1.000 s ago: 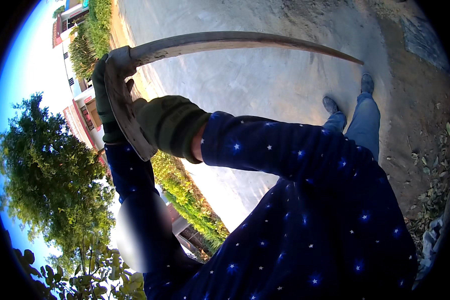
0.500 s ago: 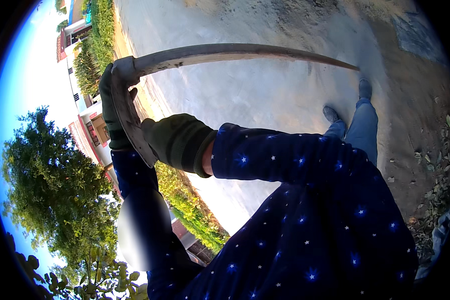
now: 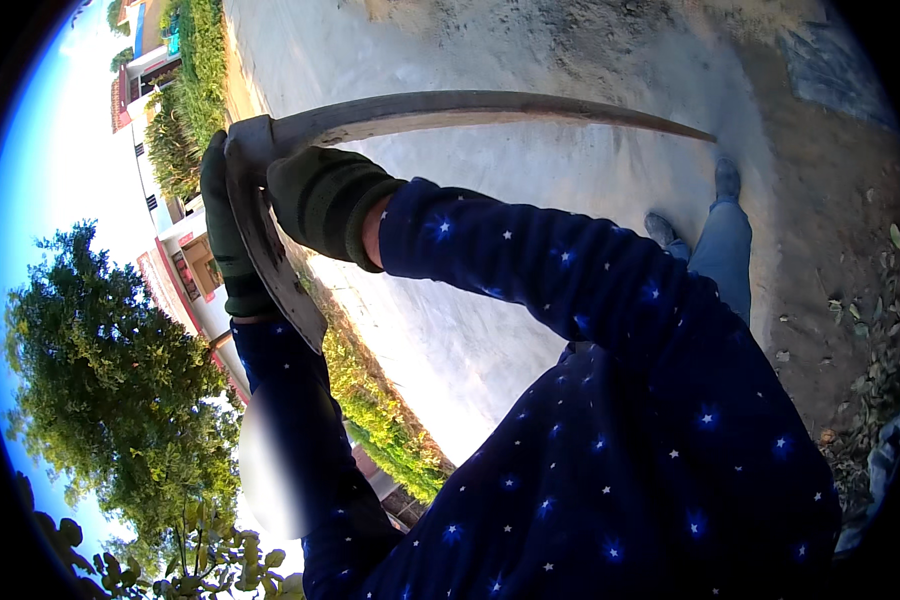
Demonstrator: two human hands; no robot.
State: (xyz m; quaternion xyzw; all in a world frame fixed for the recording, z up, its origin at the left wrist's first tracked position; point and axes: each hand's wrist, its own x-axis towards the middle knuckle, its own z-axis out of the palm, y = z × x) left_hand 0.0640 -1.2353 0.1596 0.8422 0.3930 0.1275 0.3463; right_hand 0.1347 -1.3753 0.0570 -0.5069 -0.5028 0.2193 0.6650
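Note:
A hoe (image 3: 400,112) with a long wooden handle and a curved, worn metal blade (image 3: 270,245) stands with its head at the left. The far tip of its handle is down by a foot. My left hand (image 3: 228,235), in a dark green knitted glove, lies along the outer side of the blade and holds the head. On the inner side, close to the socket, my right hand (image 3: 322,200) presses against the blade in a matching striped glove. Its fingers look bent and closed, but their tips and anything in them are hidden.
Pale, hard ground (image 3: 530,190) lies under the handle, with my shoes (image 3: 727,180) near its tip. Dry leaves (image 3: 860,340) lie at the right. Along the left are a hedge (image 3: 202,60), houses (image 3: 175,250) and a leafy tree (image 3: 110,370).
My right hand has slid up along the blade toward the socket and handle. The hoe and my left hand have barely shifted.

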